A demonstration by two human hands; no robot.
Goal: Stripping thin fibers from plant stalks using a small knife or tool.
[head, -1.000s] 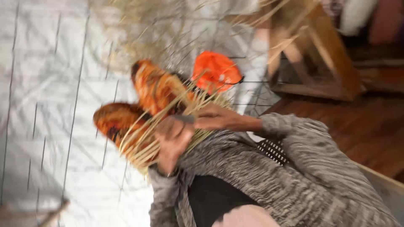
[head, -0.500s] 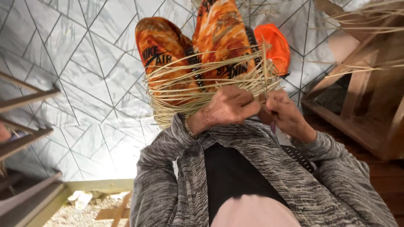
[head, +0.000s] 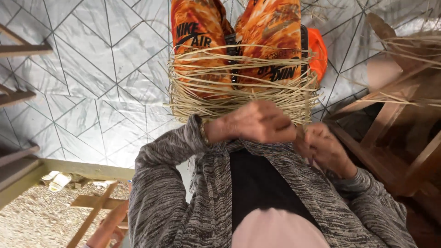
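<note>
Hands, left (head: 257, 121) and right (head: 324, 147), grip closed on straw-coloured woven basket (head: 239, 98) around orange shoes (head: 239, 41).

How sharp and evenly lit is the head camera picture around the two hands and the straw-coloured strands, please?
Head view: the strands wound around the orange shoes are crisp, strand by strand; the left hand and right hand are slightly soft; light is even and diffuse on the patterned sheet, without glare; the wooden frame at right lies in darker shade; wide-angle distortion bends the edges.
</note>
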